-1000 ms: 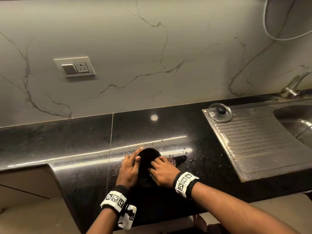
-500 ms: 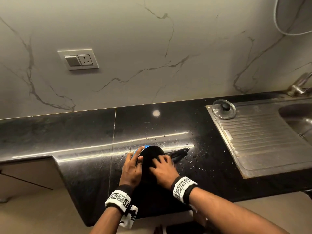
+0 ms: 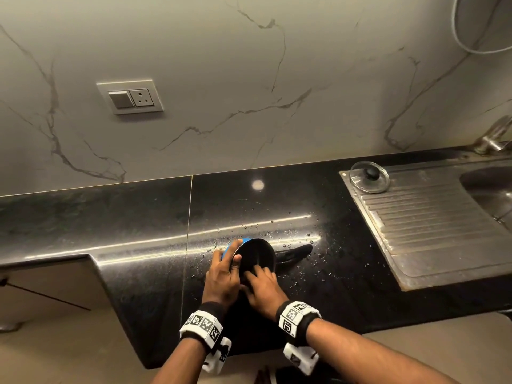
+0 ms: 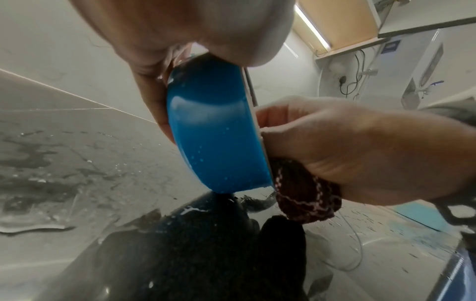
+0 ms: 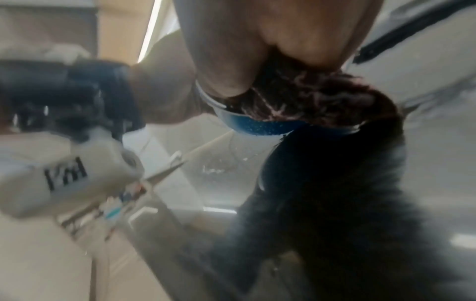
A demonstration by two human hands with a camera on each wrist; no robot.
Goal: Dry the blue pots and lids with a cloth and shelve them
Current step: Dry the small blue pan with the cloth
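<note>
The left hand [image 4: 165, 85] is gripping the tilted pot [image 4: 213, 130] while the right hand [image 4: 360, 150], clutching the cloth [image 4: 306, 193], is wiping inside; droplets outside are needing attention too.

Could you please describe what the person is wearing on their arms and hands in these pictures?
Both forearms are bare, with no sleeves or gloves in view. The left hand and right hand each have a black wrist strap carrying a white band printed with square black-and-white markers. A small white camera housing hangs under each wrist; the left one bears black lettering too blurred to read.
</note>
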